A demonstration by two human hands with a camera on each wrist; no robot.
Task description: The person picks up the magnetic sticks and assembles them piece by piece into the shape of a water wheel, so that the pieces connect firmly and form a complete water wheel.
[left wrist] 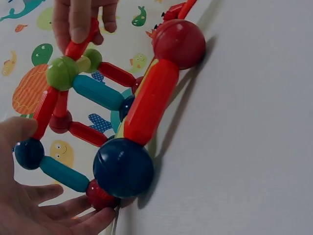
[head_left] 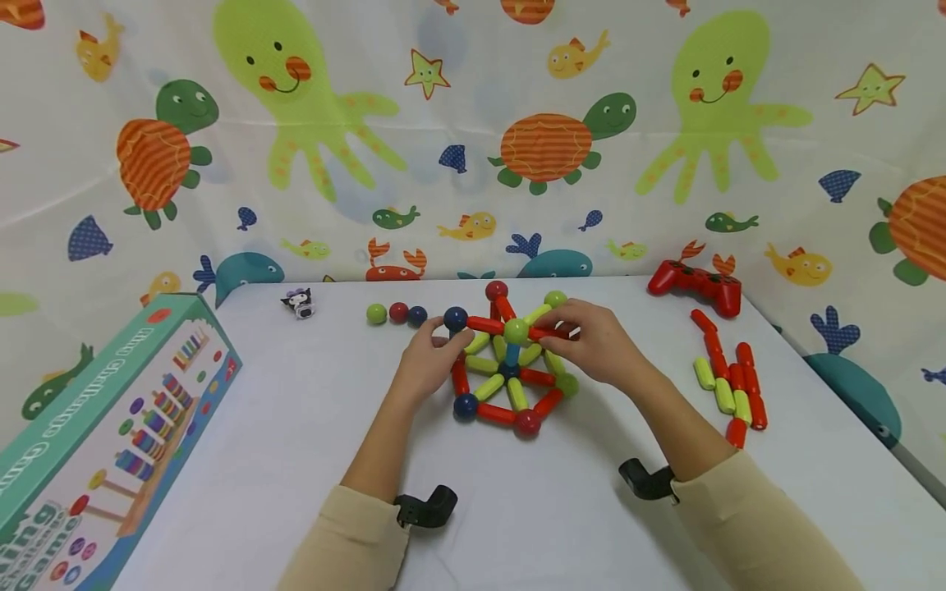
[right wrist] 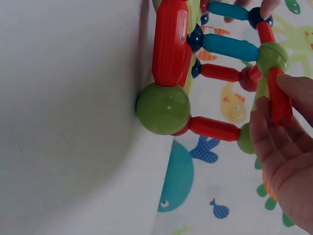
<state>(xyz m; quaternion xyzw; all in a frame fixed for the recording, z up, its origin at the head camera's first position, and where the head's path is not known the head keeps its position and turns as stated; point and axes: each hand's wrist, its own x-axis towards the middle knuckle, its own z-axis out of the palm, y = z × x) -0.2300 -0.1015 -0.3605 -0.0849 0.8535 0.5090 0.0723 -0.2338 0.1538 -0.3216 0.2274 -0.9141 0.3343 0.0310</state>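
Note:
A wheel-like structure of magnetic building sticks and balls (head_left: 510, 372) stands on the table, with an upper tier on upright sticks. At its left corner my left hand (head_left: 429, 361) holds the frame, its thumb on a red stick beside the upper blue ball (left wrist: 29, 153) and its fingers around the upright teal stick (left wrist: 64, 174). My right hand (head_left: 599, 345) pinches a red stick (right wrist: 279, 98) between thumb and fingers. One end of that stick touches the central upper green ball (head_left: 516, 332); its other end is free in the right wrist view.
Loose red sticks (head_left: 752, 386) and light-green sticks (head_left: 704, 373) lie at the right, below a red game controller (head_left: 695, 283). Three loose balls (head_left: 398, 313) and a small figurine (head_left: 299, 303) sit at the back left. A toy box (head_left: 126, 443) stands along the left edge.

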